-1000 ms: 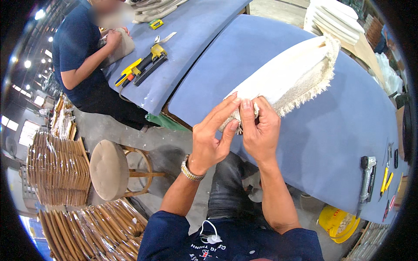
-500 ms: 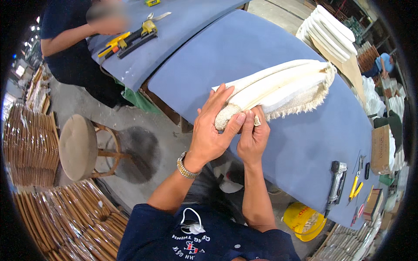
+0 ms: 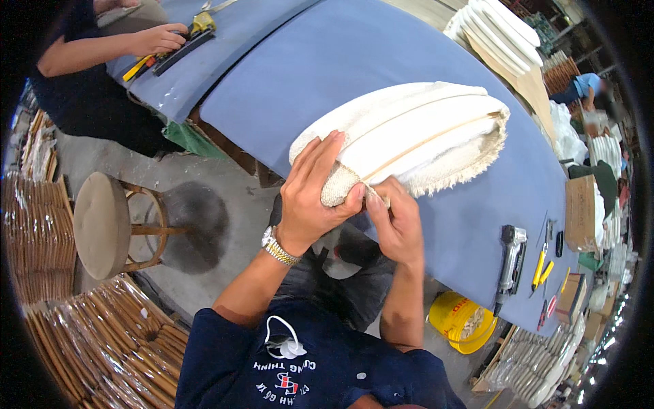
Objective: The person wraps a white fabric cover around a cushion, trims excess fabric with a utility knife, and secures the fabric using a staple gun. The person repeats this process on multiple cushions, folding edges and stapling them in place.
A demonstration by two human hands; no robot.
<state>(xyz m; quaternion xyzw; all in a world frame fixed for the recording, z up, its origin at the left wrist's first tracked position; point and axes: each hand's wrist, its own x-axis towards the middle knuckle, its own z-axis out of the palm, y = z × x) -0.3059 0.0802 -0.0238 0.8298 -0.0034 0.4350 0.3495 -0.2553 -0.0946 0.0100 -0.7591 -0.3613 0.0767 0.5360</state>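
Note:
A cream-white upholstered seat pad [image 3: 402,129] stands tilted over the blue table, its white inner side showing. Along its right side hangs a beige woven fabric edge [image 3: 470,167] with frayed threads. My left hand [image 3: 306,191] wraps round the pad's near end, fingers along the outer side and thumb pressing on the folded fabric. Right beside that thumb, my right hand [image 3: 397,221] pinches the fabric at the corner. The exact grip of its fingertips is partly hidden.
On the blue table [image 3: 272,88] lie a staple gun [image 3: 509,266], yellow-handled pliers [image 3: 541,269] and other small tools at the right. White pads [image 3: 494,34] are stacked at the far right. A yellow bucket [image 3: 463,320], a round stool [image 3: 102,225] and a co-worker's hand [image 3: 160,39] surround the workspace.
The pad has turned so more of its white inner side shows. Both hands keep hold at its near end. At the far left, the co-worker's hand now rests by the tools.

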